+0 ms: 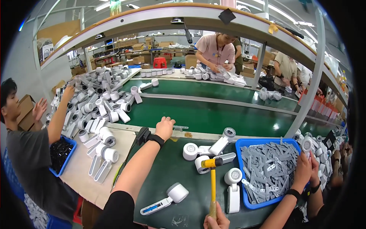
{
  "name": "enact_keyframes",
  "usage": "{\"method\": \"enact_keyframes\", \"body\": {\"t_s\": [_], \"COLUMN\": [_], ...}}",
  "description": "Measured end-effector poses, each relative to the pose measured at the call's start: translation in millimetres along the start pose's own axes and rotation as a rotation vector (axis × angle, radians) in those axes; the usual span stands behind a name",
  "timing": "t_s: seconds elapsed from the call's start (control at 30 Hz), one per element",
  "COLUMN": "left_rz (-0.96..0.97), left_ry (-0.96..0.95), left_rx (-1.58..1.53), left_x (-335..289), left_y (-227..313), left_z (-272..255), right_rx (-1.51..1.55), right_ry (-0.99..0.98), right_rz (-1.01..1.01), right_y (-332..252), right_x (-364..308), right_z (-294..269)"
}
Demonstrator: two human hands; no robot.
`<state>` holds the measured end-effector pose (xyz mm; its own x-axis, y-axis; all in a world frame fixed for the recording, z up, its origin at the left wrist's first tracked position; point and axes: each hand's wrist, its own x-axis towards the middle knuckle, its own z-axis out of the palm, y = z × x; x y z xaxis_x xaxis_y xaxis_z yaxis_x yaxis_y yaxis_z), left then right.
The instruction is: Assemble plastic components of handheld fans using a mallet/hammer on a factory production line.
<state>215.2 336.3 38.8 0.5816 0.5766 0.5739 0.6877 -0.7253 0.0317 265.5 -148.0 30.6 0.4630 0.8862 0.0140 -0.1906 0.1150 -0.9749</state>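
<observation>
My right hand point(216, 220) grips the wooden lower handle of a hammer point(213, 183) with a yellow shaft and a yellow and black head. The hammer stands over the dark green bench, its head in front of a white handheld fan point(201, 165). My left hand point(164, 128) is stretched out to the ledge by the conveyor, fingers curled, their tips hidden. Beside it lies a small pale strip point(180, 128). Nearer to me, a white fan point(177, 192) rests with its handle open, showing a blue part inside. Another fan point(233, 177) lies right of the hammer.
A blue tray point(239, 143) of grey strips stands at the right, where another person's hands point(305, 168) hold a fan. A large pile of fans point(95, 91) lies at the left, near a co-worker's raised arm point(57, 118). The green conveyor point(213, 114) runs beyond the ledge.
</observation>
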Motion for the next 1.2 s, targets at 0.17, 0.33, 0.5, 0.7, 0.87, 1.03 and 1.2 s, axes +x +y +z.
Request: {"method": "enact_keyframes", "body": {"t_s": [0.17, 0.33, 0.5, 0.7, 0.87, 1.03, 1.2], "left_rz": [0.063, 0.012, -0.059, -0.246, -0.077, -0.029, -0.133], "left_ry": [-0.058, -0.203, -0.089, -0.037, -0.089, -0.224, -0.206], "left_rx": [0.037, -0.046, -0.039, -0.47, -0.603, -0.563, -0.427], "left_x": [20, 28, 25, 1, -43, -138, -242], "left_y": [1, -3, 2, -4, 55, 89, 127], "left_z": [36, 52, 53, 19, -80, -209, -241], "right_rx": [-0.015, -0.048, -0.022, 0.034, 0.08, 0.031, 0.001], "right_ry": [-0.015, -0.004, 0.003, -0.034, 0.018, -0.009, -0.03], "right_rz": [-0.043, -0.044, -0.045, -0.022, 0.023, -0.043, -0.087], "right_y": [8, 5, 9, 15, 8, 14, 22], "right_x": [4, 4, -1, -1, -2, 6, 4], "right_z": [-4, -2, -3, -6, -10, -8, -9]}}
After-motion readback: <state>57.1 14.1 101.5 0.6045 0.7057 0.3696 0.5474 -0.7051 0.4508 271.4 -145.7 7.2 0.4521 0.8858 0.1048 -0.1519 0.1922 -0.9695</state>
